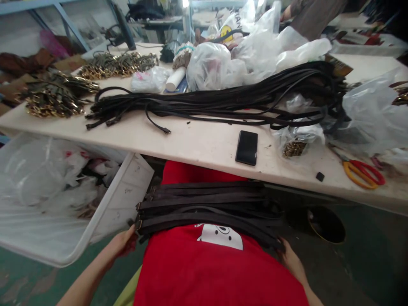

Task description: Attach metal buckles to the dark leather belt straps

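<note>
Several dark straps (204,208) lie side by side across my lap, over red cloth, with small metal fittings at their left ends. My left hand (128,241) is closed on the left end of the strap nearest my body. At the other end of that strap, my right hand (288,254) has its fingers closed around the tip, partly hidden. A long bundle of black straps (204,104) stretches across the table (204,142) in front of me, one loose end pointing toward me.
A black phone (246,147) and scissors (363,173) with red and yellow handles lie on the table. Metal-ended pieces (55,95) are heaped at left. Plastic bags (210,63) stand behind the straps. A white bin (105,208) holding bags is at my left. Another person's arm (314,17) shows at the back.
</note>
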Action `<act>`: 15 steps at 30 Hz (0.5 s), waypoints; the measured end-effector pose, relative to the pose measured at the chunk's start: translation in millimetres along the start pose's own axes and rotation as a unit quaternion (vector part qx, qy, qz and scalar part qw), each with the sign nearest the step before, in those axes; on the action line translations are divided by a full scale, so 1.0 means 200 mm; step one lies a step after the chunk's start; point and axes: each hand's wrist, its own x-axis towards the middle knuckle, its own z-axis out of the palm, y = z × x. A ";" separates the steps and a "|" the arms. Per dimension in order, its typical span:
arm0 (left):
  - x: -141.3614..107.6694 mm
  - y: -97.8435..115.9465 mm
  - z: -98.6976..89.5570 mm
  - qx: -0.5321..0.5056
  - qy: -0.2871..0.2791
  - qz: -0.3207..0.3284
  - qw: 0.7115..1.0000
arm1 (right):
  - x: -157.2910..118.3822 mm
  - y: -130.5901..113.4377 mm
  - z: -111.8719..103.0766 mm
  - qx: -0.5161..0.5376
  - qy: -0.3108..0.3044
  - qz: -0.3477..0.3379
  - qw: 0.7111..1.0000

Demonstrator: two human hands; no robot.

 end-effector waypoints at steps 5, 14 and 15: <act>0.11 0.09 -0.19 0.237 0.101 0.111 0.960 | -0.06 0.07 -0.13 -0.077 0.010 -0.081 0.994; 0.15 0.38 0.37 0.358 -0.044 0.529 0.768 | 0.16 -0.78 -0.29 -0.094 0.072 -0.466 0.877; 0.16 0.37 0.39 0.364 -0.049 0.528 0.766 | 0.20 -0.83 -0.22 -0.106 0.049 -0.509 0.853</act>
